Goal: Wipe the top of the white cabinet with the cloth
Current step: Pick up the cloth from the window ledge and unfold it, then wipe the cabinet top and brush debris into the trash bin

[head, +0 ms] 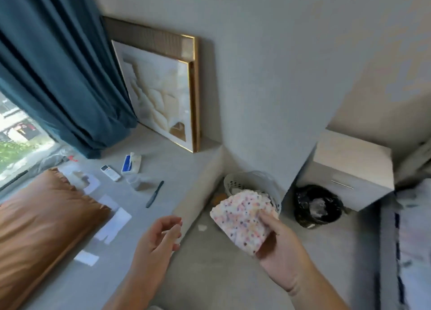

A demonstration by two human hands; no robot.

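- Cloth (242,221), speckled and folded flat, is pinched in the right hand (277,242), thumb on top, fingers curled beneath; it hangs in the air, touching nothing else.
- Left hand (161,237) is empty, fingers loosely curled, hovering over the ledge (163,169) edge.
- Cabinet (352,165) stands well apart from the cloth, ahead and to the right, past the wall corner; its top looks bare.
- Step in hand, by my reading: carrying the cloth over, no wiping begun.
- To do it well: step around the basket (235,181) and black bag (317,207) on the floor, lay the cloth flat under a spread palm, and work in overlapping strokes from the back edge toward the front.
- Keeping the folded face down should catch dust rather than push it off.
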